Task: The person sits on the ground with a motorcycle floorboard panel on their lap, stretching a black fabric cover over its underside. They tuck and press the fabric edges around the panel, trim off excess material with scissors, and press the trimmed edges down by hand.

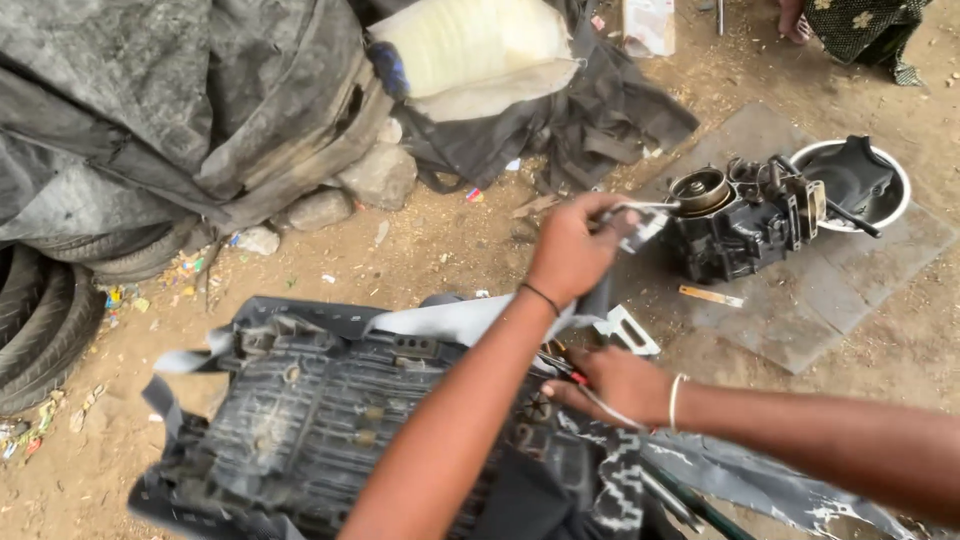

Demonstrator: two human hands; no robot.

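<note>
Presently a grey cover strip (470, 318) is pulled taut up and away from the upturned seat base (300, 420), pinched in the left hand (572, 248), while the right hand (615, 385) lies nearer the base, fingers closed on a red-handled tool (567, 370).

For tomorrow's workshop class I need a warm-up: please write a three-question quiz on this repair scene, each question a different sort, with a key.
1. True or false: the left hand grips a strip of grey cover material.
2. Which lies nearest the right hand? A) a tyre B) the upturned seat base C) the metal bowl
3. Fill in: the engine block sits on a flat grey ____.

Key: 1 true; 2 B; 3 mat.
</note>
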